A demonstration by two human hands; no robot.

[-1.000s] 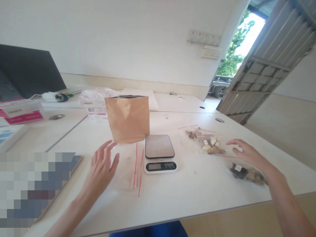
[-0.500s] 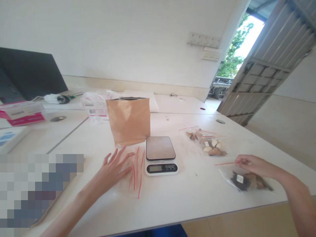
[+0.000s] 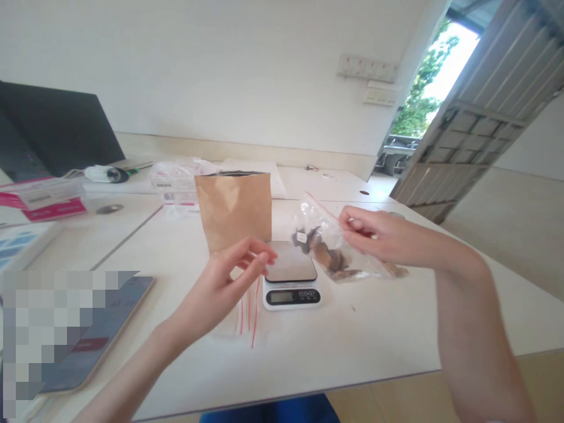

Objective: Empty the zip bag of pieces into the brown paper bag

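Observation:
My right hand [image 3: 374,234] pinches a clear zip bag [image 3: 328,247] by its upper part, to the right of and partly over a small digital scale [image 3: 291,276]. Inside the bag are dark pieces, brown slices and a small white label. My left hand [image 3: 240,267] hovers at the scale's left edge, fingers loosely curled and apart from the thumb, holding nothing. Below it lie several flat zip bags [image 3: 247,317] with red seal lines, partly covered by the hand. A brown kraft paper bag [image 3: 235,211] stands upright just behind the scale, its top open.
On the left lies a tablet [image 3: 106,335], partly pixelated, near pink-and-clear boxes [image 3: 53,200] and a dark monitor [image 3: 66,129]. Plastic-wrapped packs [image 3: 178,185] sit behind the paper bag. The table's front edge runs below my hands.
My right hand has lifted the filled zip bag from the table's right side and brought it left toward the scale. My left hand has risen off the flat bags and moved right.

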